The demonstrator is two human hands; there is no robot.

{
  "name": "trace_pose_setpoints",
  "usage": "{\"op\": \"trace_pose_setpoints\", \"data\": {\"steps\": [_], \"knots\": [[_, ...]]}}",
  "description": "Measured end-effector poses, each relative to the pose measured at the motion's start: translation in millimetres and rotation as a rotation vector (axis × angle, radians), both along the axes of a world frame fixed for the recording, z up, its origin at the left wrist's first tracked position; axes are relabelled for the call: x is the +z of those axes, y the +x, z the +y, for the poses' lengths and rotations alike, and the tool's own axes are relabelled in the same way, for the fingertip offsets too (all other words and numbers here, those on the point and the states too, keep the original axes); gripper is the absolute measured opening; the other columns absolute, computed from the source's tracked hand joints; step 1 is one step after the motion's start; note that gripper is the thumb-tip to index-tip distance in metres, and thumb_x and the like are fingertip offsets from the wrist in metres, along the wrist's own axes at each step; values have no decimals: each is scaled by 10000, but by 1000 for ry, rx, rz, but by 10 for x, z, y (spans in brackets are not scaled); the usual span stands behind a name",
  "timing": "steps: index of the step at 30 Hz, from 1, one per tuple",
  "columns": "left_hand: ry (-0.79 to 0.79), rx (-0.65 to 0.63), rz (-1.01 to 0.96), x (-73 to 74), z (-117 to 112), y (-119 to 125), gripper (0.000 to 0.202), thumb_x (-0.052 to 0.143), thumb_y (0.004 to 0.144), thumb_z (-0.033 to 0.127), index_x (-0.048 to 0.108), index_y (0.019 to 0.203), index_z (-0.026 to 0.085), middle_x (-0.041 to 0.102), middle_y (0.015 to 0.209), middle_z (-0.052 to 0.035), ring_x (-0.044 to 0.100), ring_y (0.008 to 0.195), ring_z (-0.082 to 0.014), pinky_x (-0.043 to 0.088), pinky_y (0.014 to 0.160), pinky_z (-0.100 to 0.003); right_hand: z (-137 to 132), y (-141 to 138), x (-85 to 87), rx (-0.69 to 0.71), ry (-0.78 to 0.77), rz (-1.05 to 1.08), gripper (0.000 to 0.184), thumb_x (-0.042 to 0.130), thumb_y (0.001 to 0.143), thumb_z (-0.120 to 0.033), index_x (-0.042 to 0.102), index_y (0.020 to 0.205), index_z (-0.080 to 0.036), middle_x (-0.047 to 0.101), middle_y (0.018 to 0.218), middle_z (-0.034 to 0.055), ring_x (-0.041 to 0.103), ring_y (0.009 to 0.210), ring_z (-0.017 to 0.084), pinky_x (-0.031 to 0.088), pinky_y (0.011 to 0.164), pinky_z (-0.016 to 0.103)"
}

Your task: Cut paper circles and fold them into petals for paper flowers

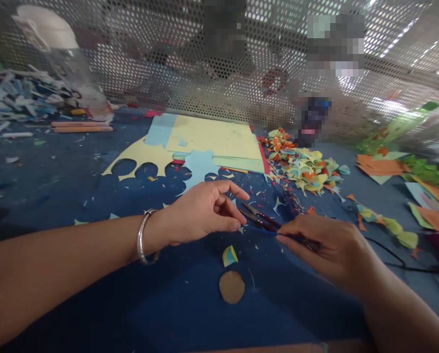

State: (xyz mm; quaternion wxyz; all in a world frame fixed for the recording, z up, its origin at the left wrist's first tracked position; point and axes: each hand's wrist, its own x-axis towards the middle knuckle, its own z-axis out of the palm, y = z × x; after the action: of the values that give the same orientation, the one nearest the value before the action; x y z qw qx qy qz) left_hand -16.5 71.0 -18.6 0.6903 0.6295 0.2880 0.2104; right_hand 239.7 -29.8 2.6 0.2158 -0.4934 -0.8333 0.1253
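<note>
My left hand (208,208), with a silver bangle at the wrist, is closed in a pinch at the left end of a thin blue strip (261,231). The strip's exact kind is hard to make out. At its other end, my right hand (322,238) grips it between thumb and fingers. Scissors (258,215) with dark handles lie just behind the strip, between the hands, partly covered by my right fingers. Nearer to me on the dark blue table are a small curled yellow-and-blue paper piece (230,256) and a round brown cardboard disc (231,287).
Cut yellow paper sheets (212,132) lie at the back, beside a heap of colourful paper pieces (311,166). White paper scraps (13,98) and a clear bottle (76,73) stand back left. A black cable (388,255) runs at right. A perforated screen (149,68) closes the back.
</note>
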Motion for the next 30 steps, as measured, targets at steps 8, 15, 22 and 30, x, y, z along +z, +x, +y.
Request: {"op": "trace_pose_setpoints", "data": {"steps": [8,15,22,30], "knots": [[-115,-16,3,28,0,5,355,754,783,107,622,1109,159,764,843,-37,718,777,-134,553,760,-276,0,3,1,-18,4,-9,94,627,964,-214,711,922,-217,714,780,2,642,656,124,473,653,241],[-124,18,-23,35,2,16,278,766,774,76,638,1010,147,753,841,-22,717,762,-110,561,718,-231,-12,17,-8,-37,18,-16,83,635,961,-203,714,945,-220,725,807,-6,648,672,114,470,663,233],[53,142,5,55,127,-40,247,774,773,106,646,982,139,765,890,-52,729,867,-148,593,828,-289,19,28,5,-58,108,-24,77,635,958,-182,697,927,-215,744,808,-11,674,677,112,484,686,233],[145,384,-40,27,240,-45,190,752,811,148,650,972,151,737,916,-55,722,859,-171,615,782,-326,20,61,29,-75,19,-91,151,586,974,-232,704,882,-211,725,735,0,641,592,119,468,594,248]]}}
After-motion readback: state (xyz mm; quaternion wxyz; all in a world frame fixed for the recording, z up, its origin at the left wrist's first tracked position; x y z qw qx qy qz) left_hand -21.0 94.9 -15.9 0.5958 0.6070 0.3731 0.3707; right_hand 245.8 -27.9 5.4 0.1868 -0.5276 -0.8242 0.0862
